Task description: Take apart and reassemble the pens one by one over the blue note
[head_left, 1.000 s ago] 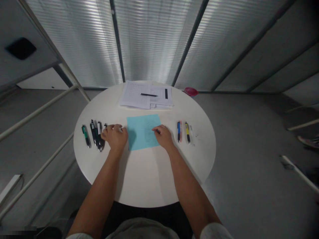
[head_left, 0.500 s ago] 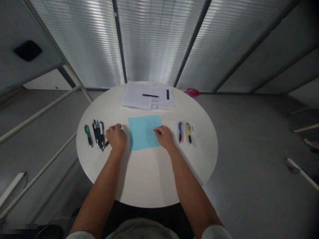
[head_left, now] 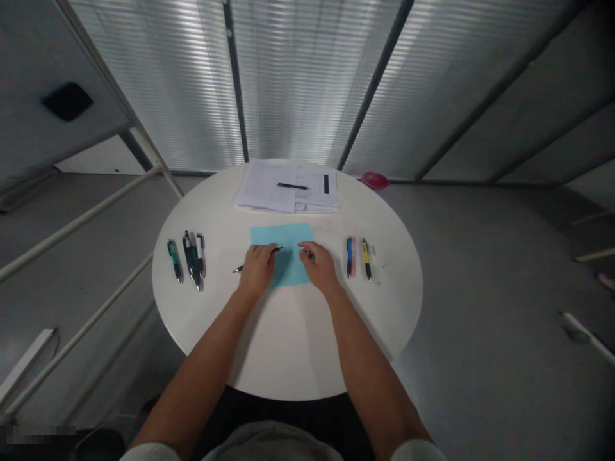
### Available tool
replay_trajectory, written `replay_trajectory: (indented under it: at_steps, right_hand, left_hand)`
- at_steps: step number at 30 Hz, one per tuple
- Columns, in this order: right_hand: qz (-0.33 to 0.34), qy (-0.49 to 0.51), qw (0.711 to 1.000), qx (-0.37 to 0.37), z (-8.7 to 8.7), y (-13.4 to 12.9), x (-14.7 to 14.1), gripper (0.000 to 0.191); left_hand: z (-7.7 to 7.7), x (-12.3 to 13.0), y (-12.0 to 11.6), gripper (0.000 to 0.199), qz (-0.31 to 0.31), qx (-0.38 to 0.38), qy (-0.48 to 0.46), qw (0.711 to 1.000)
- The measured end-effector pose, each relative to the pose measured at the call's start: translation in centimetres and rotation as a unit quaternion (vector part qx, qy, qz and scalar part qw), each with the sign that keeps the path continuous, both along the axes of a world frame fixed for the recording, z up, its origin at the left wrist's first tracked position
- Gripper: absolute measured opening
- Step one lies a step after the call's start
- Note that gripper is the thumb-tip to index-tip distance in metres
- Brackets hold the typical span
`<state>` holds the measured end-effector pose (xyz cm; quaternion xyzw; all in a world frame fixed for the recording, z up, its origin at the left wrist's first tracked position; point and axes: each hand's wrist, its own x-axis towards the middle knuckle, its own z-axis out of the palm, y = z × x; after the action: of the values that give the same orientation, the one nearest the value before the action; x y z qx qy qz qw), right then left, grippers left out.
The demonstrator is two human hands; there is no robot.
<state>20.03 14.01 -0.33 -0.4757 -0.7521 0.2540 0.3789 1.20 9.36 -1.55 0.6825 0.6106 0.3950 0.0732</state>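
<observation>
My left hand (head_left: 257, 269) is closed around a pen (head_left: 237, 269), whose silver tip sticks out on the left and whose dark end shows past the thumb. That hand lies over the left part of a light blue sheet of paper (head_left: 288, 232). On the sheet's right edge rests my right hand (head_left: 319, 264), its thumb and forefinger apart. A small dark-and-teal patch shows in that gap, too small to make out. Faint writing or shading seems to be on the sheet, partly in shadow.
Left on the round white table (head_left: 288, 365) lie a green pen (head_left: 175, 260) and several black and white pens (head_left: 195, 259). To the right are a blue pen (head_left: 349, 257), a pink one (head_left: 353, 257) and a yellow one (head_left: 366, 259). Behind, papers (head_left: 269, 186) carry a black pen (head_left: 293, 186).
My left hand has moved right from beside the pen group onto the blue sheet, bringing a pen with it. My right hand's thumb and forefinger have parted; it stays in place.
</observation>
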Motion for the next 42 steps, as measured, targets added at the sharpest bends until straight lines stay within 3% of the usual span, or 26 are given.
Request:
replay_trajectory:
  at_steps: [3, 6, 13, 18, 20, 23, 28, 33, 42]
  right_hand:
    - [0.064, 0.099, 0.991, -0.060, 0.1, -0.5, -0.6, 0.026]
    - [0.103, 0.153, 0.977, -0.106, -0.2, -0.7, -1.2, 0.027]
    - [0.084, 0.167, 0.973, -0.134, -0.2, -0.3, -1.3, 0.027]
    - [0.026, 0.228, 0.959, -0.164, -0.1, 0.2, -1.0, 0.032]
    - [-0.012, 0.285, 0.941, -0.184, -0.1, 0.5, -0.8, 0.035]
    - [-0.057, 0.348, 0.912, -0.209, -0.1, 1.0, -0.4, 0.037]
    - [-0.061, 0.387, 0.895, -0.216, -0.2, 1.4, -0.1, 0.038]
    - [-0.037, 0.402, 0.884, -0.235, -0.4, 1.5, 0.1, 0.034]
    - [-0.019, 0.417, 0.874, -0.249, -0.6, 1.6, 0.2, 0.029]
  left_hand:
    - [0.2, 1.5, -0.2, 0.025, -0.080, 0.028, -0.008, 0.996]
    - [0.3, 2.0, -0.3, 0.025, -0.114, 0.042, -0.026, 0.992]
    - [0.3, 2.1, -0.4, 0.025, -0.139, 0.043, -0.010, 0.989]
    - [0.9, 1.4, -0.5, 0.024, -0.051, 0.043, 0.017, 0.998]
    - [1.0, 0.7, -0.5, 0.025, 0.000, 0.040, -0.021, 0.999]
    - [0.7, -0.3, -0.3, 0.025, 0.028, -0.002, -0.113, 0.993]
    - [0.2, -0.6, 0.4, 0.026, 0.021, -0.045, -0.307, 0.950]
    - [1.1, -0.4, 0.8, 0.027, 0.002, -0.056, -0.460, 0.886]
    - [1.3, -0.7, 0.9, 0.030, -0.022, -0.058, -0.526, 0.848]
